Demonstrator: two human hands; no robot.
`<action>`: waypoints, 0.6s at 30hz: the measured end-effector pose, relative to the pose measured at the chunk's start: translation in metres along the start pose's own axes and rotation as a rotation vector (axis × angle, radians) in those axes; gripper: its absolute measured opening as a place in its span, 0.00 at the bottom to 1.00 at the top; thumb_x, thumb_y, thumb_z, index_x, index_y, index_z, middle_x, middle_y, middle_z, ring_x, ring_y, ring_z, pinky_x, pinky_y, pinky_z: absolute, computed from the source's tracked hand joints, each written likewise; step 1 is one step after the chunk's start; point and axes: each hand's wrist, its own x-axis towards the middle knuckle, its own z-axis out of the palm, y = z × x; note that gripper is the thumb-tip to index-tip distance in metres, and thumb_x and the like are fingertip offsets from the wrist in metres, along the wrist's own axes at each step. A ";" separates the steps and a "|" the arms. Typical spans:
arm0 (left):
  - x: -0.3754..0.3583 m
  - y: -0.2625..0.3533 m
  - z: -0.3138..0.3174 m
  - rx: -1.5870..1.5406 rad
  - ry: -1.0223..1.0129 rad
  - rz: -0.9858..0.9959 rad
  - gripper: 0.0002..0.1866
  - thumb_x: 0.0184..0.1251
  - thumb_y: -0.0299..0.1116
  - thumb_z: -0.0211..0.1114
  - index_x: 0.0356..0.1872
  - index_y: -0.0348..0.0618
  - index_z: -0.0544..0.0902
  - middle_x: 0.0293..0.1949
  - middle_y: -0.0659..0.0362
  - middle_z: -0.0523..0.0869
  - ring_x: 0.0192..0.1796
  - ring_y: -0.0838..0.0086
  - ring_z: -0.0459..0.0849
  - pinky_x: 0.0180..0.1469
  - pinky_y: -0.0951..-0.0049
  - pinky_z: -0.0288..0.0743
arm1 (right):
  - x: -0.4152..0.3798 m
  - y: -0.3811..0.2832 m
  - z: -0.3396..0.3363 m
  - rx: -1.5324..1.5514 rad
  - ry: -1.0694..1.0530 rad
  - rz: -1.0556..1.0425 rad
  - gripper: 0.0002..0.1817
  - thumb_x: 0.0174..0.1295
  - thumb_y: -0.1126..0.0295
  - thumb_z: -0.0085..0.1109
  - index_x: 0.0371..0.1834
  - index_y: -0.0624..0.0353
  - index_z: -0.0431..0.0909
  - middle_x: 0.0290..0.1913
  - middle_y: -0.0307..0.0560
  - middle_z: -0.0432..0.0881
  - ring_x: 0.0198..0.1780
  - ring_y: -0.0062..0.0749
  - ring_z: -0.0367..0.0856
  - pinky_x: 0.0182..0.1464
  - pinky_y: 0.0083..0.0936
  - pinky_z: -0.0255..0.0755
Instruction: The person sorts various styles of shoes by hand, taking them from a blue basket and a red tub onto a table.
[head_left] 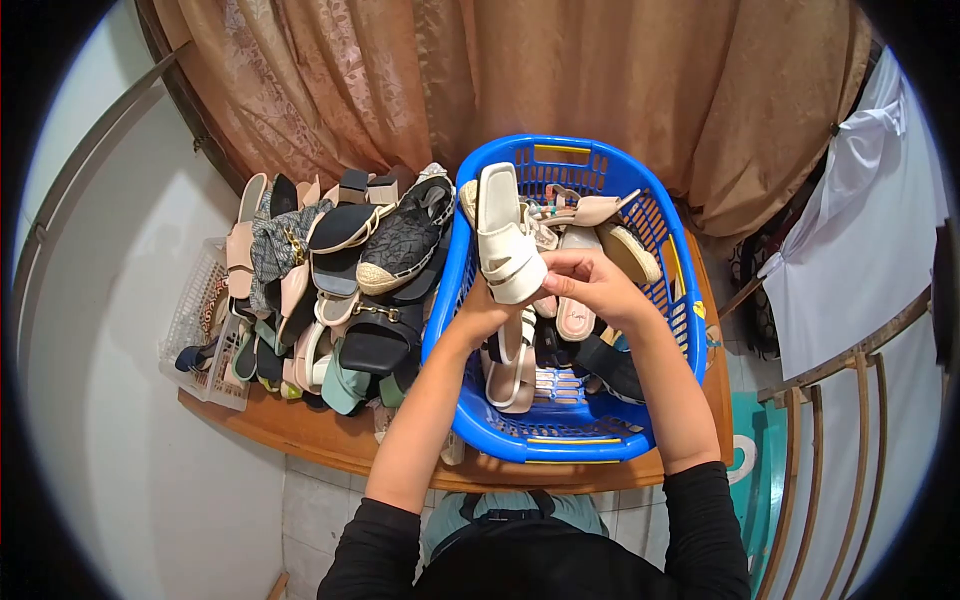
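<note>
Above the blue laundry basket (462, 240), I hold a white sandal (505, 225) upright with its pale sole toward the back. My left hand (484, 312) is closed around it from below, its fingers partly hidden behind the white straps. My right hand (595, 287) pinches the strap end from the right side. Under my hands, inside the basket, lie a beige and white slide (512, 375), a pink flat with lettering on its insole (576, 318), a woven-soled espadrille (628, 254) and a black shoe (612, 368).
Left of the basket, a heap of sandals includes a black espadrille (400, 240), a black slide with gold chain (380, 338) and a mint slide (345, 378). A clear plastic bin (188, 325) stands at the wooden table's (290, 430) left end. Brown curtains (600, 90) hang behind.
</note>
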 end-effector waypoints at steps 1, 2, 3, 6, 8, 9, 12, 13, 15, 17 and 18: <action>-0.002 0.007 0.003 -0.139 -0.012 -0.091 0.23 0.55 0.32 0.71 0.51 0.40 0.74 0.46 0.57 0.80 0.43 0.73 0.81 0.44 0.71 0.78 | -0.001 -0.004 0.000 -0.011 -0.012 -0.009 0.18 0.63 0.62 0.59 0.47 0.67 0.79 0.41 0.41 0.83 0.43 0.21 0.79 0.49 0.22 0.72; -0.001 0.000 0.002 -0.141 -0.013 -0.091 0.23 0.55 0.32 0.71 0.51 0.40 0.74 0.46 0.57 0.80 0.43 0.73 0.81 0.44 0.71 0.78 | -0.001 -0.002 -0.007 -0.012 -0.011 -0.008 0.18 0.63 0.62 0.59 0.47 0.67 0.79 0.41 0.41 0.83 0.43 0.21 0.79 0.49 0.22 0.72; 0.000 -0.013 -0.002 -0.115 0.012 -0.029 0.22 0.55 0.32 0.70 0.51 0.40 0.75 0.46 0.57 0.81 0.41 0.74 0.81 0.43 0.71 0.78 | -0.002 0.001 -0.020 -0.178 0.029 0.005 0.16 0.63 0.63 0.59 0.45 0.67 0.80 0.39 0.41 0.83 0.42 0.21 0.79 0.48 0.21 0.72; 0.000 -0.012 -0.004 -0.168 -0.032 -0.125 0.21 0.62 0.36 0.65 0.54 0.41 0.73 0.46 0.53 0.83 0.37 0.73 0.83 0.40 0.74 0.79 | -0.004 0.000 -0.044 -0.762 0.271 0.111 0.18 0.62 0.60 0.57 0.40 0.67 0.82 0.33 0.48 0.84 0.35 0.25 0.82 0.40 0.22 0.74; 0.000 -0.003 -0.005 -0.356 -0.023 -0.192 0.22 0.65 0.41 0.61 0.55 0.40 0.72 0.47 0.52 0.82 0.39 0.70 0.84 0.41 0.72 0.80 | -0.005 0.018 -0.064 -1.015 0.422 0.233 0.24 0.59 0.51 0.58 0.40 0.65 0.82 0.32 0.52 0.84 0.34 0.34 0.84 0.40 0.25 0.75; -0.002 0.004 -0.005 -0.432 -0.014 -0.187 0.27 0.65 0.49 0.59 0.56 0.38 0.71 0.46 0.51 0.83 0.42 0.68 0.84 0.43 0.71 0.81 | -0.004 0.035 -0.077 -1.014 0.428 0.233 0.24 0.59 0.51 0.58 0.40 0.65 0.82 0.32 0.52 0.84 0.34 0.34 0.84 0.40 0.25 0.75; -0.002 0.002 -0.016 -0.602 0.036 -0.332 0.29 0.64 0.53 0.58 0.54 0.36 0.72 0.44 0.46 0.82 0.41 0.65 0.85 0.43 0.71 0.82 | -0.005 0.045 -0.081 -1.101 0.375 0.830 0.35 0.50 0.42 0.63 0.29 0.74 0.80 0.28 0.55 0.83 0.28 0.38 0.83 0.28 0.32 0.76; 0.001 -0.003 -0.021 -0.631 0.036 -0.335 0.28 0.64 0.52 0.59 0.52 0.36 0.73 0.44 0.44 0.82 0.41 0.65 0.85 0.43 0.69 0.82 | -0.006 0.065 -0.095 -1.023 0.375 0.861 0.36 0.50 0.42 0.64 0.33 0.75 0.79 0.31 0.55 0.83 0.28 0.37 0.83 0.27 0.31 0.76; 0.002 -0.006 -0.021 -0.573 0.059 -0.295 0.28 0.63 0.51 0.60 0.52 0.36 0.73 0.43 0.45 0.82 0.41 0.65 0.85 0.44 0.68 0.82 | -0.004 0.095 -0.109 -0.942 0.376 0.891 0.37 0.49 0.43 0.65 0.36 0.76 0.78 0.33 0.54 0.83 0.28 0.37 0.82 0.27 0.30 0.77; 0.002 -0.004 -0.019 -0.536 0.088 -0.240 0.27 0.60 0.45 0.64 0.54 0.36 0.72 0.44 0.47 0.82 0.44 0.63 0.84 0.47 0.64 0.81 | -0.003 0.109 -0.109 -0.718 0.534 0.803 0.32 0.48 0.45 0.67 0.41 0.68 0.79 0.32 0.55 0.82 0.29 0.39 0.83 0.30 0.32 0.77; 0.002 -0.005 -0.019 -0.534 0.087 -0.238 0.27 0.60 0.45 0.64 0.54 0.36 0.72 0.44 0.47 0.82 0.44 0.63 0.84 0.47 0.64 0.81 | -0.003 0.123 -0.114 -0.718 0.535 0.800 0.32 0.48 0.45 0.67 0.41 0.68 0.79 0.32 0.55 0.82 0.29 0.39 0.83 0.30 0.32 0.77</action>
